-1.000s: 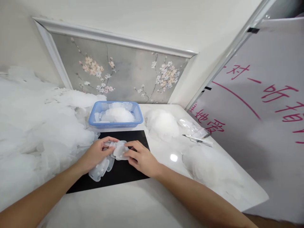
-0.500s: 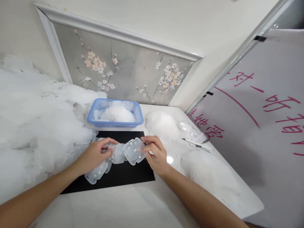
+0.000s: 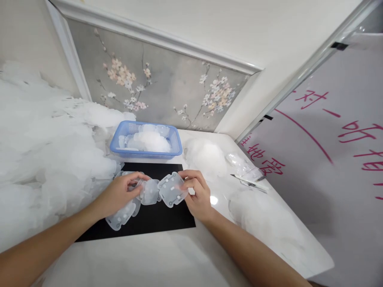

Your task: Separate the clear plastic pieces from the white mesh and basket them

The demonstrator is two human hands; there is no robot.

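drawn rightward, one piece [image 3: 172,192] is pinched in the right hand [image 3: 198,196]. the left hand [image 3: 121,195] grips a stack [image 3: 150,192]; a large heap [image 3: 56,159] remains.

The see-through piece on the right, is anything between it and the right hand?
Nothing I can see. The right hand holds the see-through piece by its right edge. The left hand is on the other side, with other pieces.

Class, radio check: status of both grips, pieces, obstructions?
Left grip: translucent pieces, over black mat. Right grip: a spotted piece. Blue basket beyond mat, not between grips.
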